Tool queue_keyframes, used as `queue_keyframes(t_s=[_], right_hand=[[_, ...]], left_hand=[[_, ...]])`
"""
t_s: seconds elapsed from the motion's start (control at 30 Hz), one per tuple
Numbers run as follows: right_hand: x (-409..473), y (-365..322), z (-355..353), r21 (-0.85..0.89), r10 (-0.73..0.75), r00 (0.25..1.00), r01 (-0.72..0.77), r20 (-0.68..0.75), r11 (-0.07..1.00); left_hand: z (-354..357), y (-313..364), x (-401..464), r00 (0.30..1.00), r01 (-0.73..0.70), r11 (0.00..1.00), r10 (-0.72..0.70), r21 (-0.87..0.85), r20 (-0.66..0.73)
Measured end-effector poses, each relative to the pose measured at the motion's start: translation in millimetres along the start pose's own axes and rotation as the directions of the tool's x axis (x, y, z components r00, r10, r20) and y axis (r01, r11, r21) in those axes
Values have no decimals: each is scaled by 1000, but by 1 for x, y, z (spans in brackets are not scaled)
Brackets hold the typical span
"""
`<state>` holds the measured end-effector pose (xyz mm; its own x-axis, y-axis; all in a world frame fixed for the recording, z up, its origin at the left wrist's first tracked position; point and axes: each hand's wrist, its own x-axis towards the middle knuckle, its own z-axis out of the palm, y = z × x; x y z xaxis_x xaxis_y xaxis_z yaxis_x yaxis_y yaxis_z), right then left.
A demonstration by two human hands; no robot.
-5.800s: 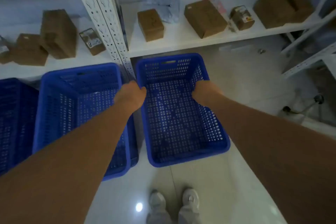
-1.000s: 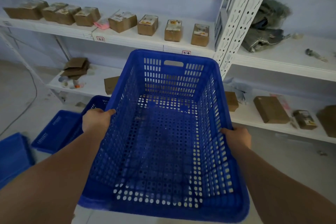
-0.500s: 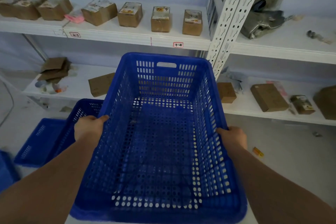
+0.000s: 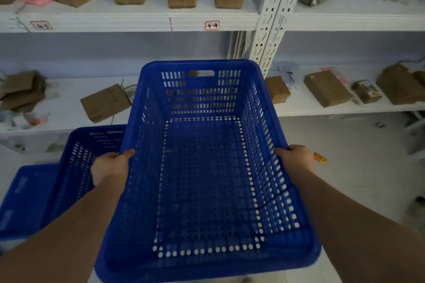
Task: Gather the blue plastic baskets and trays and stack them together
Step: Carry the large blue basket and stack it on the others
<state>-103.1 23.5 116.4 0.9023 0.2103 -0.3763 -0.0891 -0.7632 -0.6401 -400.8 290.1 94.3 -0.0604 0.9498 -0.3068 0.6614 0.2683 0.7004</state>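
A large blue basket (image 4: 202, 181), empty, with perforated floor, slotted walls and a handle cutout in its far wall, is held in the air before white shelving (image 4: 138, 22), the left hand (image 4: 110, 167) clenched on its left rim and the right hand (image 4: 295, 158) on its right rim. Left of the held basket and lower, a second blue basket (image 4: 78, 167) sits on the floor, with a shallow blue tray (image 4: 23, 197) just beyond it. Right of the held basket lies bare pale floor (image 4: 358, 167) with one small orange object (image 4: 320, 158).
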Motion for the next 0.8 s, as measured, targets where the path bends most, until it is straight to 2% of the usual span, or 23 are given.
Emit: queue_keyframes(t_s=[0.3,0.53,0.8], right_hand=[[32,15,37,-30,-21,999,21,-24,999],[56,46,78,-7,-14,999,13,-30,1000],[51,91,115,-58,30,999,-32,-23,998]], left_hand=[[42,-25,28,999,37,999,-37,-26,6],[72,-46,49,1000,0,997,0,-71,-2],[86,-83,56,1000,-6,1000,6,3,22]])
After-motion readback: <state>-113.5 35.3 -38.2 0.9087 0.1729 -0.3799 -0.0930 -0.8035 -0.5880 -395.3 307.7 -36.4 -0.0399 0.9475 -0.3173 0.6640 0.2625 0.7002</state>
